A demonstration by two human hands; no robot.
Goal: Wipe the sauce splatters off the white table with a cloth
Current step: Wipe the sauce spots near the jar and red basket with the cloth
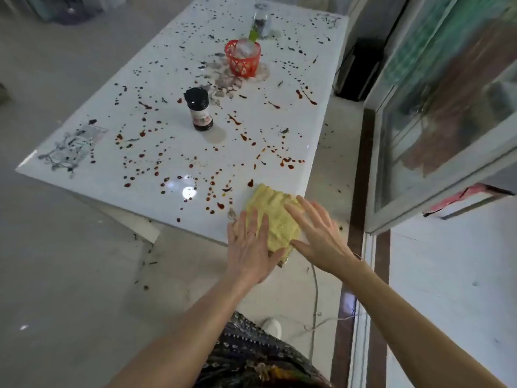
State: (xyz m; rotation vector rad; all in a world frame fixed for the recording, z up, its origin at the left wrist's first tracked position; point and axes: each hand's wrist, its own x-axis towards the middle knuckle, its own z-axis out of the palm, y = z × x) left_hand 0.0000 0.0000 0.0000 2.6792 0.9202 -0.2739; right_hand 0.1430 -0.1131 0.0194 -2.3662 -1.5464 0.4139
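Head view: both palms flat on a crumpled yellow cloth (275,217).
Left hand (249,245) and right hand (319,233), fingers spread, press it onto the glossy, sauce-dotted table (84,130).

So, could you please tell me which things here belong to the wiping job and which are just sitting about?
Part of the job:
yellow cloth
white table
sauce splatters
left hand and right hand, both flat on the cloth

Just sitting about:
dark sauce bottle
red basket
glass jar

White tabletop (156,152) speckled with red-brown sauce splatters (288,162); yellow cloth (275,217); red lattice basket (242,61); black-capped dark bottle (199,109).
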